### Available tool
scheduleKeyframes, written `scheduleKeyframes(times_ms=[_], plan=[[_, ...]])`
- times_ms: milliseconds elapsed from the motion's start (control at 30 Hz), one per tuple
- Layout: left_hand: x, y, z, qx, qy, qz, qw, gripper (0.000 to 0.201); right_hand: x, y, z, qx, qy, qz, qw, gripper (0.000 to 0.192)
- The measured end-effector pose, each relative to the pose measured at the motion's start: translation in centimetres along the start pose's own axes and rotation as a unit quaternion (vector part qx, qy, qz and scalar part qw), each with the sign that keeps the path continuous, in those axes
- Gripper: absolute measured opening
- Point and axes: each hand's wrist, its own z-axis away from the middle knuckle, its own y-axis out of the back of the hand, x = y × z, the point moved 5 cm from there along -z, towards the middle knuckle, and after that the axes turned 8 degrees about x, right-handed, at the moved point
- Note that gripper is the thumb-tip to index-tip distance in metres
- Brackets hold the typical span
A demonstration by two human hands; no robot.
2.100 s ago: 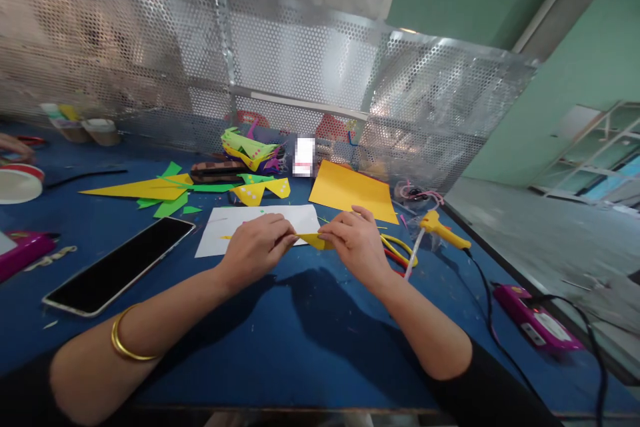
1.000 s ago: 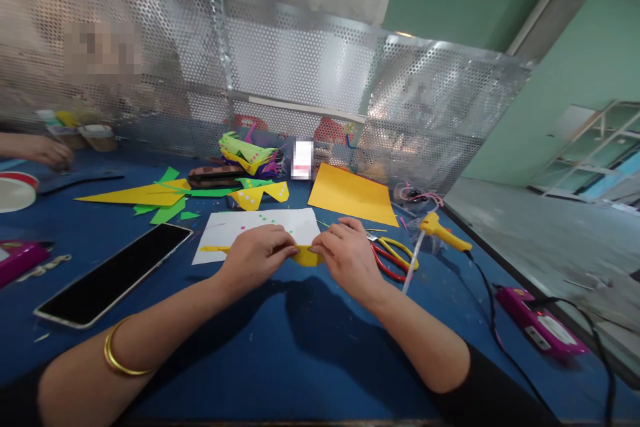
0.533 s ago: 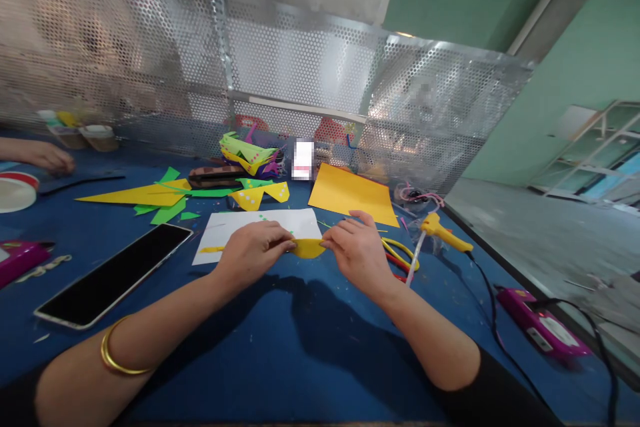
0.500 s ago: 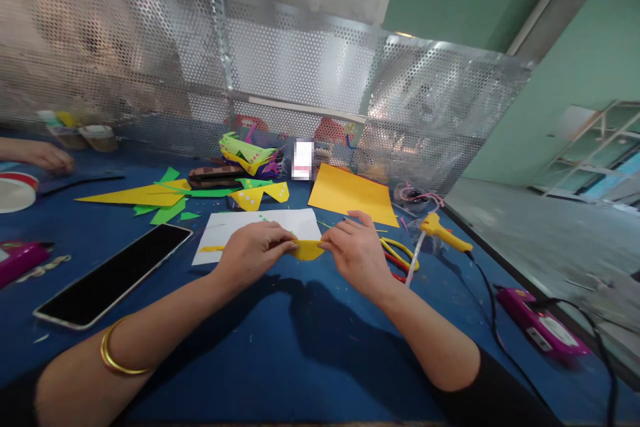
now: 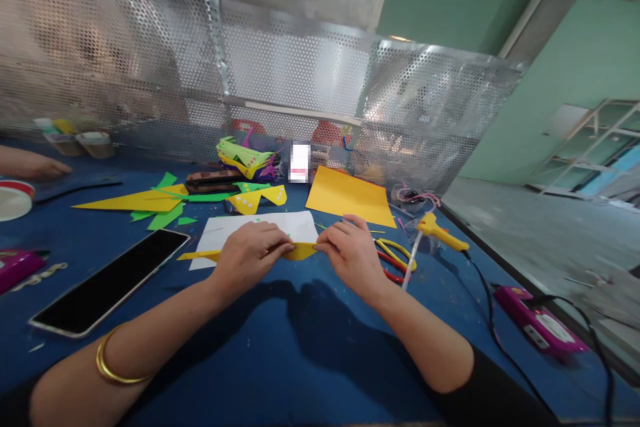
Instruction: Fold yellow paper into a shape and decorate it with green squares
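My left hand [image 5: 253, 255] and my right hand [image 5: 353, 257] pinch a small piece of yellow paper [image 5: 301, 251] between them, one at each end. Its lower edge slants to a blunt point, and the ends are hidden by my fingers. A narrow yellow strip [image 5: 197, 255] sticks out to the left behind my left hand; whether it belongs to the same piece I cannot tell. Under and behind my left hand lies a white sheet [image 5: 295, 221] with small green marks. Red-and-yellow-handled scissors [image 5: 400, 255] lie just right of my right hand.
A yellow glue gun [image 5: 443, 233] and a purple power strip [image 5: 543, 323] with cords are at right. A phone [image 5: 113, 283] lies at left. Behind are yellow sheets [image 5: 350, 197], a dotted yellow cutout [image 5: 257, 199] and green scraps [image 5: 165, 217]. Another person's hand [image 5: 43, 165] is far left.
The yellow piece's lower edge looked rounded and now looks angular, so it has bent or turned. Both hands keep their pinch. The whole view has shifted slightly.
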Motion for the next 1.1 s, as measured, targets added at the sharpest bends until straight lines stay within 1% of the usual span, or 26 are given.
scheduleKeyframes(times_ms=[100, 167, 233, 300, 333, 367, 433, 467, 500, 533, 633, 667, 767, 833, 900, 967, 1000, 1100], plan=[[-0.3, -0.6, 0.1, -0.007, 0.039, 0.042, 0.998, 0.019, -0.3, -0.2, 0.2, 0.005, -0.004, 0.005, 1.0, 0.016], [-0.2, -0.8, 0.2, -0.014, 0.058, 0.058, 0.997, 0.018, -0.5, -0.6, 0.3, -0.004, -0.008, -0.006, 1.0, 0.017], [0.1, -0.7, 0.2, -0.019, 0.051, 0.055, 0.997, 0.02, -0.5, -0.8, 0.3, -0.016, -0.024, -0.039, 0.999, 0.017], [0.6, -0.3, 0.1, -0.017, 0.021, 0.047, 0.999, 0.022, 0.0, -1.1, 0.3, -0.044, -0.077, -0.113, 0.99, 0.017], [0.9, -0.1, 0.0, -0.014, 0.003, 0.05, 0.999, 0.022, 0.4, -1.3, 0.3, -0.07, -0.123, -0.17, 0.975, 0.017], [1.2, 0.2, 0.0, -0.014, -0.013, 0.057, 0.998, 0.022, 0.8, -1.6, 0.4, -0.103, -0.174, -0.235, 0.951, 0.016], [1.5, 0.4, -0.1, -0.016, -0.031, 0.08, 0.996, 0.022, 1.2, -2.3, 0.8, -0.163, -0.267, -0.36, 0.879, 0.016], [1.5, 0.5, -0.1, -0.018, -0.029, 0.094, 0.995, 0.022, 1.3, -2.5, 0.9, -0.176, -0.3, -0.402, 0.847, 0.017], [1.4, 0.4, -0.1, -0.019, -0.02, 0.106, 0.994, 0.021, 1.5, -2.5, 1.0, -0.175, -0.322, -0.425, 0.828, 0.019], [1.3, 0.4, -0.2, -0.02, -0.005, 0.116, 0.993, 0.021, 1.6, -2.5, 0.9, -0.161, -0.334, -0.433, 0.822, 0.021], [0.6, 0.2, -0.1, -0.007, 0.063, 0.123, 0.99, 0.02, 2.2, -2.2, 0.6, -0.094, -0.347, -0.43, 0.828, 0.023], [0.3, 0.3, -0.1, 0.001, 0.085, 0.12, 0.989, 0.019, 2.4, -2.1, 0.6, -0.072, -0.351, -0.434, 0.827, 0.022], [-0.2, 0.5, 0.0, 0.026, 0.142, 0.113, 0.983, 0.017, 2.7, -2.2, 0.7, -0.022, -0.377, -0.459, 0.804, 0.024], [-0.3, 0.6, 0.1, 0.04, 0.171, 0.105, 0.979, 0.017, 2.5, -2.5, 1.0, -0.009, -0.396, -0.481, 0.783, 0.025], [-0.2, 0.6, 0.2, 0.045, 0.177, 0.101, 0.978, 0.017, 2.0, -3.2, 1.4, -0.005, -0.417, -0.509, 0.753, 0.026], [0.2, 0.4, 0.4, 0.042, 0.163, 0.11, 0.98, 0.017, 1.6, -3.7, 2.0, 0.015, -0.45, -0.527, 0.721, 0.023], [0.5, 0.3, 0.4, 0.04, 0.151, 0.12, 0.98, 0.017, 1.5, -3.9, 2.2, 0.029, -0.463, -0.53, 0.71, 0.022], [1.2, 0.0, 0.5, 0.035, 0.126, 0.155, 0.979, 0.017, 1.4, -3.9, 2.5, 0.071, -0.478, -0.524, 0.701, 0.021]])
